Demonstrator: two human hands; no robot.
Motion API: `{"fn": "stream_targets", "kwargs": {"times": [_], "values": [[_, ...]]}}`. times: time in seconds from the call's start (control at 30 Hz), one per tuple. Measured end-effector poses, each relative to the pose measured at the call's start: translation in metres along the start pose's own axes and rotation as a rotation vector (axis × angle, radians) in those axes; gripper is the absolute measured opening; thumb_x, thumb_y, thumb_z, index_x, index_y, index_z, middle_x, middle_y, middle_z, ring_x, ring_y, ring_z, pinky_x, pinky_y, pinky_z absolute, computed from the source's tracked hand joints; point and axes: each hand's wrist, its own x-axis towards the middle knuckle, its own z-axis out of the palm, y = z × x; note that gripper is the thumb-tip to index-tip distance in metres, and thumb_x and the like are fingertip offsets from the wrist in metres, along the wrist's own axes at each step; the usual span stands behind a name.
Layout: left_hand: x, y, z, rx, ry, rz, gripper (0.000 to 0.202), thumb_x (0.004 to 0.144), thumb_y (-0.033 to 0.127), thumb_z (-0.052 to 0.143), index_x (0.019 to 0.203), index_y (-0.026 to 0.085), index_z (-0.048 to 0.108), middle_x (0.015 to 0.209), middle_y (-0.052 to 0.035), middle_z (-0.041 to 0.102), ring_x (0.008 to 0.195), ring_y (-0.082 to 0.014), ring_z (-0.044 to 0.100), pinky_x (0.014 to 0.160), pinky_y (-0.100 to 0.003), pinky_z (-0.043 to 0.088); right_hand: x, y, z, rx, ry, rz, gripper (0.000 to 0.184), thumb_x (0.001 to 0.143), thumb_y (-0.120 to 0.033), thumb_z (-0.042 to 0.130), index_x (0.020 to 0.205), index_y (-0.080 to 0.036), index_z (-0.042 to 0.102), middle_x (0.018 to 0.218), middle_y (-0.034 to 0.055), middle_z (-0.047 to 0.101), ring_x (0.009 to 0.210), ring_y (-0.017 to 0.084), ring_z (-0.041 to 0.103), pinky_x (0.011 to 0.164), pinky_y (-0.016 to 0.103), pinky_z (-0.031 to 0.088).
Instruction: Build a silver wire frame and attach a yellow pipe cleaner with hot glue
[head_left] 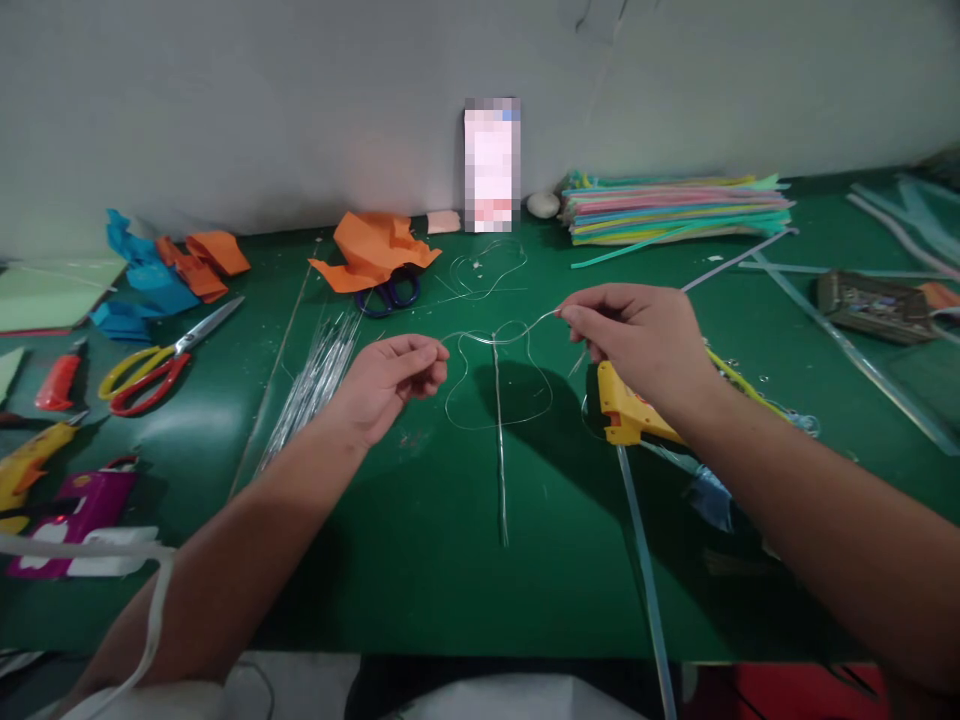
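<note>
Thin silvery wire (529, 328) is stretched in loops between my two hands. My left hand (401, 375) pinches one end, its fingers closed. The other end sits between thumb and forefinger of my right hand (626, 320). From the middle of the loops a straight bundle of wires (499, 440) hangs down toward me over the green table (420, 570). A yellow glue gun (622, 405) lies under my right wrist, partly hidden by it. Beside my left wrist rests a pile of cut silvery wires (315, 380).
Yellow-and-red scissors (161, 365) and a red cutter (61, 378) lie at left. Behind my hands are crumpled orange paper (375, 250), dark-handled scissors (388, 295) and a phone (492, 165) against the wall. Coloured pipe cleaners (675, 212) are stacked at the back right.
</note>
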Motion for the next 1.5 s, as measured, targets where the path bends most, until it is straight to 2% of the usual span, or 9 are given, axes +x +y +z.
{"fn": "stream_targets", "kwargs": {"times": [0.13, 0.23, 0.37, 0.53, 0.77, 0.93, 1.1, 1.27, 1.5], "values": [[0.002, -0.002, -0.004, -0.049, 0.043, 0.035, 0.014, 0.073, 0.027, 0.080, 0.076, 0.015, 0.072, 0.066, -0.0005, 0.066, 0.057, -0.0085, 0.058, 0.053, -0.018, 0.046, -0.001, -0.002, 0.001, 0.510, -0.302, 0.332, 0.021, 0.088, -0.036, 0.063, 0.075, -0.020, 0.064, 0.068, -0.0005, 0.054, 0.045, 0.006, 0.034, 0.041, 0.025, 0.027], [0.005, -0.004, -0.006, -0.083, 0.077, 0.045, 0.014, 0.072, 0.025, 0.081, 0.076, 0.015, 0.073, 0.066, 0.0000, 0.065, 0.058, -0.0075, 0.058, 0.054, -0.017, 0.046, -0.002, -0.004, -0.001, 0.691, -0.428, 0.443, 0.025, 0.094, -0.034, 0.055, 0.075, -0.019, 0.060, 0.064, -0.0030, 0.043, 0.045, 0.005, 0.025, 0.041, 0.024, 0.022], [0.007, -0.006, -0.006, -0.094, 0.108, 0.059, 0.016, 0.069, 0.025, 0.082, 0.075, 0.014, 0.073, 0.063, 0.0013, 0.062, 0.057, -0.0055, 0.055, 0.054, -0.015, 0.044, -0.004, -0.007, -0.005, 0.715, -0.449, 0.458, 0.026, 0.094, -0.028, 0.053, 0.071, -0.018, 0.059, 0.062, -0.0035, 0.034, 0.048, 0.007, 0.022, 0.043, 0.023, 0.022], [0.005, -0.009, -0.002, -0.067, 0.128, 0.052, 0.014, 0.066, 0.022, 0.083, 0.074, 0.014, 0.074, 0.065, 0.0010, 0.063, 0.057, -0.0051, 0.054, 0.056, -0.015, 0.044, -0.008, -0.004, -0.006, 0.708, -0.356, 0.417, 0.029, 0.092, -0.023, 0.052, 0.065, -0.017, 0.060, 0.061, -0.0024, 0.033, 0.051, 0.007, 0.026, 0.045, 0.023, 0.024], [0.004, -0.014, 0.001, -0.056, 0.027, 0.051, 0.010, 0.077, 0.026, 0.077, 0.081, 0.017, 0.075, 0.072, -0.0023, 0.070, 0.064, -0.0098, 0.060, 0.061, -0.021, 0.046, 0.013, -0.016, -0.008, 0.417, -0.129, 0.244, 0.019, 0.089, -0.027, 0.061, 0.072, -0.020, 0.066, 0.063, -0.0001, 0.049, 0.049, 0.007, 0.035, 0.043, 0.024, 0.026], [0.004, -0.014, 0.010, 0.024, -0.065, 0.058, 0.009, 0.080, 0.026, 0.075, 0.083, 0.018, 0.075, 0.086, -0.0037, 0.074, 0.065, -0.0094, 0.058, 0.061, -0.023, 0.044, 0.056, -0.010, -0.005, 0.261, -0.165, 0.124, 0.007, 0.083, -0.026, 0.069, 0.079, -0.021, 0.072, 0.065, -0.0001, 0.057, 0.049, 0.007, 0.037, 0.041, 0.022, 0.027], [0.018, -0.014, 0.007, 0.022, 0.026, 0.074, 0.011, 0.081, 0.027, 0.072, 0.088, 0.018, 0.074, 0.093, -0.0046, 0.074, 0.064, -0.0079, 0.055, 0.059, -0.022, 0.039, 0.092, 0.004, 0.014, -0.073, -0.136, 0.090, 0.009, 0.083, -0.024, 0.069, 0.077, -0.018, 0.072, 0.065, 0.0017, 0.063, 0.046, 0.006, 0.040, 0.043, 0.024, 0.033], [0.027, -0.020, -0.007, -0.024, 0.069, 0.065, 0.017, 0.085, 0.028, 0.067, 0.094, 0.017, 0.074, 0.091, -0.0059, 0.073, 0.064, -0.0088, 0.054, 0.059, -0.023, 0.038, 0.117, 0.012, 0.024, -0.131, -0.100, 0.102, 0.012, 0.086, -0.021, 0.064, 0.081, -0.014, 0.073, 0.070, 0.0038, 0.066, 0.046, 0.006, 0.044, 0.048, 0.025, 0.039], [0.025, -0.026, -0.008, -0.034, 0.120, 0.047, 0.010, 0.082, 0.021, 0.066, 0.086, 0.015, 0.072, 0.079, -0.0042, 0.070, 0.061, -0.0085, 0.054, 0.058, -0.022, 0.039, 0.132, 0.035, -0.002, -0.343, 0.002, 0.152, 0.015, 0.088, -0.024, 0.063, 0.082, -0.014, 0.072, 0.071, 0.0029, 0.066, 0.052, 0.007, 0.046, 0.050, 0.024, 0.038]]}}
